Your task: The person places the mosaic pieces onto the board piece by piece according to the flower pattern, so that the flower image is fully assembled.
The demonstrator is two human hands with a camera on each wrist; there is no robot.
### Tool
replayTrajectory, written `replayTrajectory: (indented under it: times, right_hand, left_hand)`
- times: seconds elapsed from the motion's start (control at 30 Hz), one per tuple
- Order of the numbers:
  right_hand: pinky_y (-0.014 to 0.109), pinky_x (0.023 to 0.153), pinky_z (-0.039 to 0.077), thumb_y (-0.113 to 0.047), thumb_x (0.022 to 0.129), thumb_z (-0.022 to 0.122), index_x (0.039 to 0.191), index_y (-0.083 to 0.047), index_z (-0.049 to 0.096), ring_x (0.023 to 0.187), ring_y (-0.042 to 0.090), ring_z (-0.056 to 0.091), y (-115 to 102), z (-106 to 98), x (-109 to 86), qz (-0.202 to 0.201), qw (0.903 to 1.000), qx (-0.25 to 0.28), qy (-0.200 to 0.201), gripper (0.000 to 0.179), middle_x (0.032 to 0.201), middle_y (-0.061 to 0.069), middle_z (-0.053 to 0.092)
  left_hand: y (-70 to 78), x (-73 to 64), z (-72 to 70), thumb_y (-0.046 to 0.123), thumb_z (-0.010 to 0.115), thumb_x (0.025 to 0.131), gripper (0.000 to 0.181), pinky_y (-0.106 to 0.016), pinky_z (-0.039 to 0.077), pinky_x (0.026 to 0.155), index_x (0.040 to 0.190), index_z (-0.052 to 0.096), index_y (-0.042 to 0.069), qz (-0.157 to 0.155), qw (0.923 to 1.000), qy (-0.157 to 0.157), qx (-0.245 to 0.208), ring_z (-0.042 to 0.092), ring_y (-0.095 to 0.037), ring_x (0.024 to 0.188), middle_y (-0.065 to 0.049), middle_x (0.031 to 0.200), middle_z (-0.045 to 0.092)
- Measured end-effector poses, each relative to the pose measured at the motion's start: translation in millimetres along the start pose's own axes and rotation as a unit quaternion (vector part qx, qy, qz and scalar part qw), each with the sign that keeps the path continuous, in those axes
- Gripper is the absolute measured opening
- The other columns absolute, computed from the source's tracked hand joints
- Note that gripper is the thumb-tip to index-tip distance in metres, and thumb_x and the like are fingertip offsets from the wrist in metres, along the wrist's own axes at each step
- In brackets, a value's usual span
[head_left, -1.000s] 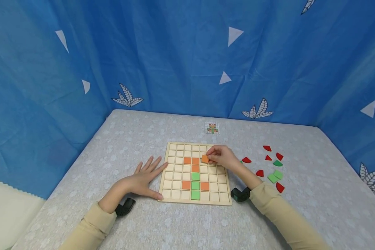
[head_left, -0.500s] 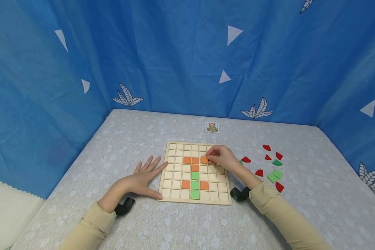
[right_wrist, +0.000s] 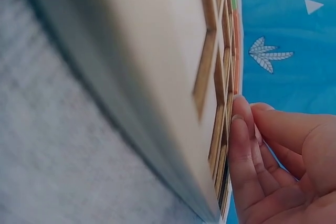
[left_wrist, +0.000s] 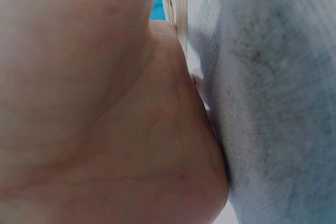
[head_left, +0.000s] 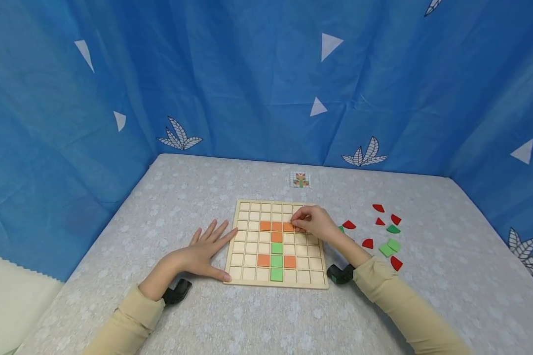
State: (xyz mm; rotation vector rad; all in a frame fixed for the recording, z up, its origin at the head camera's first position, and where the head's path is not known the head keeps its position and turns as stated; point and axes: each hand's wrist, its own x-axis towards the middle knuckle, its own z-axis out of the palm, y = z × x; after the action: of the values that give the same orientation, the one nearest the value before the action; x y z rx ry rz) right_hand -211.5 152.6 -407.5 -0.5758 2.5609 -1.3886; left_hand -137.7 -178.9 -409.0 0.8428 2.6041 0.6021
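Note:
A wooden grid board [head_left: 308, 278] lies on the table in the head view. My right hand [head_left: 313, 222] is over its right half, fingers curled and fingertips right at the edge of an orange square tile [head_left: 287, 227]. That tile lies flat at the right end of a row of orange tiles. In the right wrist view the curled fingers [right_wrist: 242, 150] meet the board's surface, with nothing showing between them. My left hand [head_left: 204, 254] lies with fingers spread along the board's left edge, its thumb at the front left corner. Green tiles [head_left: 277, 261] form a column below the orange ones.
Red quarter-round pieces [head_left: 367, 243], green square tiles [head_left: 387, 250] and a green curved piece [head_left: 393, 229] lie loose right of the board. Behind the board is a small pattern card [head_left: 299, 180]. Blue curtains [head_left: 257, 98] close off the back and sides.
The orange tile at my right fingertips was tilted over its cell; now it lies level beside the others. My left hand has kept its place.

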Motion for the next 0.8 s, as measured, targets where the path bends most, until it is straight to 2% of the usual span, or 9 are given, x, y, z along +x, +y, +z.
replayTrajectory:
  times: [0.17,0.3,0.4,0.57,0.67,0.8]
  right_hand:
    - [0.03,0.062,0.053,-0.006,0.089,0.064,0.09,-0.001,0.069,0.066,0.018,0.065,-2,-2,-4.9,0.003,0.9999,0.009,0.007,0.007,0.079,0.005,0.065]
    - [0.033,0.066,0.054,-0.006,0.09,0.063,0.095,0.003,0.068,0.073,0.023,0.066,-4,-13,-17.6,0.01,0.9993,0.031,0.02,0.011,0.086,0.012,0.066]
    - [0.036,0.069,0.054,-0.006,0.091,0.062,0.1,0.006,0.066,0.077,0.025,0.065,-1,-28,-31.9,0.021,0.9985,0.037,0.035,0.015,0.091,0.016,0.066]
    - [0.036,0.071,0.053,-0.015,0.092,0.063,0.104,0.005,0.065,0.078,0.024,0.065,13,-57,-56.8,0.042,0.9959,0.008,0.08,0.023,0.094,0.017,0.066]
    - [0.033,0.07,0.054,-0.017,0.092,0.063,0.105,0.005,0.064,0.079,0.025,0.065,20,-73,-71.9,0.052,0.9921,-0.006,0.114,0.026,0.095,0.017,0.066]
    - [0.026,0.069,0.053,-0.02,0.093,0.062,0.108,0.005,0.063,0.08,0.026,0.064,28,-94,-92.5,0.063,0.9877,-0.025,0.141,0.029,0.098,0.02,0.064]
  left_hand:
    - [-0.5,0.4,0.7,0.063,0.069,0.071,0.111,-0.062,-0.008,0.101,0.152,0.013,0.012,-0.001,1.0,0.001,-0.002,-0.013,-0.039,0.136,-0.018,0.154,-0.004]
    - [0.0,0.5,0.3,0.063,0.07,0.071,0.111,-0.062,-0.009,0.101,0.152,0.013,0.012,-0.002,1.0,0.002,-0.003,-0.014,-0.039,0.136,-0.018,0.154,-0.004]
    - [0.4,0.5,0.2,0.062,0.07,0.071,0.111,-0.062,-0.008,0.101,0.152,0.013,0.012,-0.002,1.0,0.002,-0.002,-0.013,-0.039,0.136,-0.018,0.154,-0.004]
    - [-0.3,0.6,-0.1,0.062,0.07,0.071,0.111,-0.062,-0.009,0.101,0.152,0.013,0.011,-0.001,1.0,0.002,-0.002,-0.014,-0.039,0.136,-0.018,0.154,-0.004]
    - [-1.5,0.8,0.1,0.063,0.069,0.071,0.111,-0.062,-0.009,0.101,0.152,0.013,0.012,-0.001,1.0,0.002,0.0,-0.014,-0.039,0.136,-0.018,0.154,-0.005]
    - [-2.8,1.7,0.8,0.064,0.069,0.071,0.111,-0.061,-0.009,0.101,0.152,0.012,0.013,-0.002,1.0,0.0,0.001,-0.015,-0.038,0.136,-0.017,0.154,-0.005]
